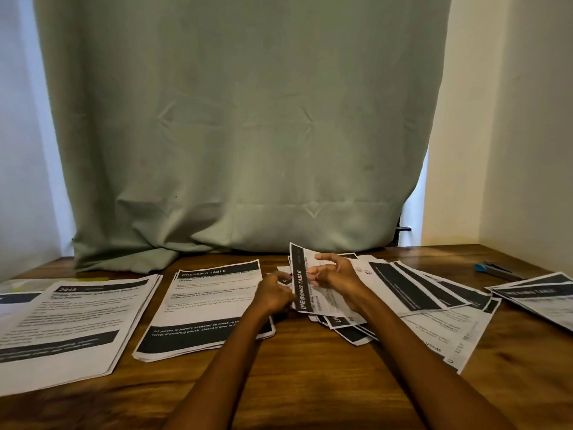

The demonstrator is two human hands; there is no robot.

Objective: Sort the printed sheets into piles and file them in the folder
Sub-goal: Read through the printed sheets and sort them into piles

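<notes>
Both hands worked over the wooden desk [294,367], in front of a pale green curtain [242,119]. The left hand [273,294] had its fingers curled at the lower edge of a raised sheet [302,287] headed "DRESSING TABLE", apparently gripping it, though the contact point was partly hidden. The right hand [335,276] lay against the face of the same sheet with its fingers bent and spread; whether it pinched the paper could not be told. The sheet stood tilted, turned sideways so that its dark header ran up and down.

Under and to the right of the hands lay a loose, fanned heap of unsorted sheets [418,299], overlapping at varied angles. Just left of the hands sat a squared pile [201,308], also headed "DRESSING TABLE". Further left was a second pile [71,324] with a different header. A smaller stack [539,296] rested near the right edge of the desk. A blue-tipped tool [496,270], possibly a stapler, lay behind that stack, apart from it.
</notes>
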